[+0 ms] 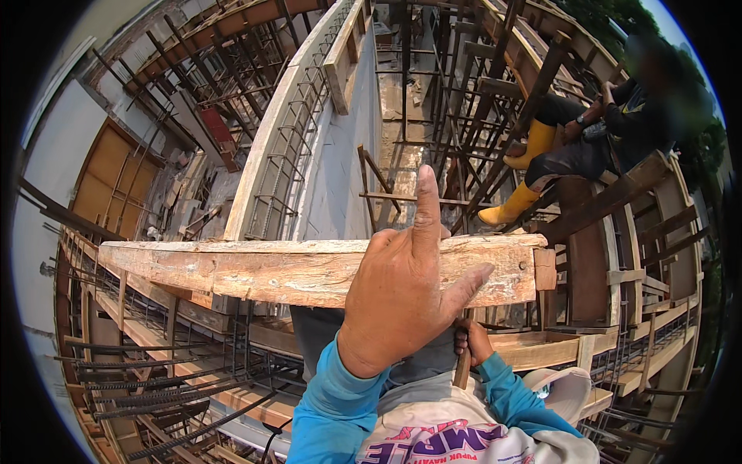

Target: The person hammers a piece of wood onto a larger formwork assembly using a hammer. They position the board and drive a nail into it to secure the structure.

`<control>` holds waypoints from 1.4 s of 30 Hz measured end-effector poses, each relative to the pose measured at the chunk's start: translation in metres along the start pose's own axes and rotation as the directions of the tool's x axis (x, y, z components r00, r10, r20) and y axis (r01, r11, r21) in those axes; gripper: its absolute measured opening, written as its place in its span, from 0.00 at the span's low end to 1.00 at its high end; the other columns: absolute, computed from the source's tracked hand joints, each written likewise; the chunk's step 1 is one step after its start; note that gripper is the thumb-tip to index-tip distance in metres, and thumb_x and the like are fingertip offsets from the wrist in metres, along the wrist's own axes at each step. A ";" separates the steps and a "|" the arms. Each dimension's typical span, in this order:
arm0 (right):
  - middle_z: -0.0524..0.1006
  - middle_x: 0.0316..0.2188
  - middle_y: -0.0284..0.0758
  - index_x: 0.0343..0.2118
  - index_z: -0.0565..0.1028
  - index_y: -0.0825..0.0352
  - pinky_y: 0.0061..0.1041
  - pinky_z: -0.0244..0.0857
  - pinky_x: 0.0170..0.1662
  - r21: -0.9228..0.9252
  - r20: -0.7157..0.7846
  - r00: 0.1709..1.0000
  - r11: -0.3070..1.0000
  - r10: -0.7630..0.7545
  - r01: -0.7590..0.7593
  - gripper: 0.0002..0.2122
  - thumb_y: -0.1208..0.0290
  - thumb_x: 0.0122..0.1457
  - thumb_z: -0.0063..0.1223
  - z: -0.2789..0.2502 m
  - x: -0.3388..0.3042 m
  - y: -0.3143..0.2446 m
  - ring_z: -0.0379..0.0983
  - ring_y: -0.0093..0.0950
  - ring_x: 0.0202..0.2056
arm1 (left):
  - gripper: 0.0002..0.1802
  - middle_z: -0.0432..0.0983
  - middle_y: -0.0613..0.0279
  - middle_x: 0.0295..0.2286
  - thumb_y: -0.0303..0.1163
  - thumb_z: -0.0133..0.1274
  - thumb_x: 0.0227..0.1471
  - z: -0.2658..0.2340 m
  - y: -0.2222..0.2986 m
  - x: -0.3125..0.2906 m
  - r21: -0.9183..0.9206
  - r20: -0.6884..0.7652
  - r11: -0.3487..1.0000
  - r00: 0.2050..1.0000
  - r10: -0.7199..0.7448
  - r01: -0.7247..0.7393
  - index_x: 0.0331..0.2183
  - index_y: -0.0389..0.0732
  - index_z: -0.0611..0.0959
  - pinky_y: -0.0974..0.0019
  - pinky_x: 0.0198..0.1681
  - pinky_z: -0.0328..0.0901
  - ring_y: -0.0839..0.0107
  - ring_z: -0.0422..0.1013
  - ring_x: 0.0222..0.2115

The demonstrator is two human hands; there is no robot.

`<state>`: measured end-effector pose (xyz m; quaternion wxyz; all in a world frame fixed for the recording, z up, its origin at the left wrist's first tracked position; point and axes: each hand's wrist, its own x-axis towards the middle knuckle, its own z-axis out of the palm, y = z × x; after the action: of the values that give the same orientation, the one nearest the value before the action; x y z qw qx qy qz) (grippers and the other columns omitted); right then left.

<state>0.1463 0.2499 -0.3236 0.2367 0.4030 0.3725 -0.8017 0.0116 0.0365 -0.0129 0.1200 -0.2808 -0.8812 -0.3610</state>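
My left hand [406, 290], in a blue sleeve, lies over a thick, rough wooden beam [209, 271] that crosses in front of me. Its index finger points straight ahead and its thumb sticks out to the right. The remaining fingers are bent at the beam's far edge, their tips hidden. Lower and closer to my body, my right hand [478, 340] is closed around a brown wooden handle [462, 371]. The handle's far end disappears behind the left hand and beam. A nail head shows near the beam's right end.
A person [610, 131] in yellow boots sits on timber at the right. A formwork channel with a steel rebar cage [297, 127] runs ahead. Rebar ends [154, 394] jut at lower left. Timber props [406, 77] stand above a drop to the floor below.
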 end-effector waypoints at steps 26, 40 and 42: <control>0.60 0.14 0.23 0.33 0.70 0.60 0.23 0.56 0.17 0.066 -0.006 0.998 0.996 0.064 -0.063 0.08 0.61 0.61 0.50 -0.008 0.005 -0.001 0.56 0.18 0.14 | 0.54 0.81 0.48 0.33 0.51 0.63 0.50 0.002 -0.006 0.023 0.020 0.005 0.994 0.994 -0.109 0.109 0.64 0.28 0.58 0.61 0.34 0.71 0.58 0.79 0.31; 0.58 0.13 0.22 0.32 0.69 0.59 0.23 0.55 0.17 0.084 0.082 0.993 0.992 0.090 -0.097 0.08 0.61 0.61 0.49 -0.009 0.007 -0.004 0.55 0.18 0.13 | 0.27 0.80 0.49 0.37 0.47 0.62 0.51 -0.004 0.009 0.003 0.051 0.009 0.999 1.000 -0.006 0.005 0.42 0.32 0.81 0.55 0.42 0.66 0.52 0.76 0.37; 0.58 0.13 0.22 0.32 0.69 0.59 0.23 0.55 0.17 0.075 0.064 0.993 0.992 0.101 -0.106 0.08 0.60 0.61 0.49 -0.010 0.008 -0.004 0.56 0.18 0.13 | 0.27 0.80 0.49 0.37 0.47 0.62 0.51 -0.002 0.008 0.001 0.050 0.005 0.999 1.000 -0.005 0.004 0.42 0.32 0.81 0.56 0.42 0.66 0.52 0.76 0.38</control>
<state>0.1437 0.2591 -0.3325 0.2732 0.4064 0.3123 -0.8140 0.0155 0.0399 -0.0064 0.1240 -0.2766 -0.8908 -0.3385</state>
